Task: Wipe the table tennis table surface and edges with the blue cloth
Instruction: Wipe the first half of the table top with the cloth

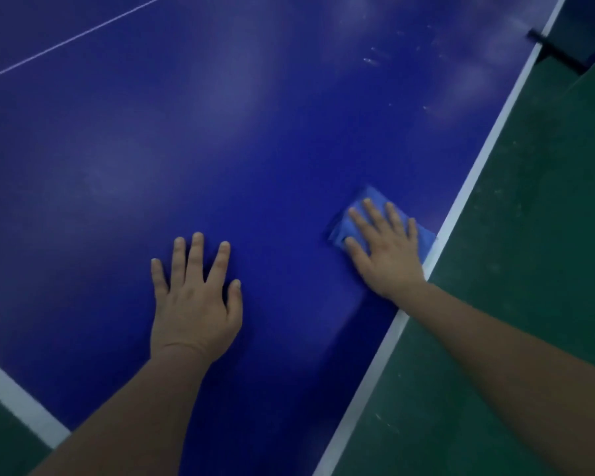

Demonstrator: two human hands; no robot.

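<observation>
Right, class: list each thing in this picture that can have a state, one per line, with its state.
Blue cloth: folded, flat on the table beside the white side line, pressed under the right hand.
Right hand: fingers straight and spread, pressing the cloth.
Left hand: flat on the bare table, fingers spread, holding nothing.
Table: smears and pale marks on the far part.

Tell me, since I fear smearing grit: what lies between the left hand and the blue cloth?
In the head view, only bare blue table separates the left hand from the blue cloth.
</observation>
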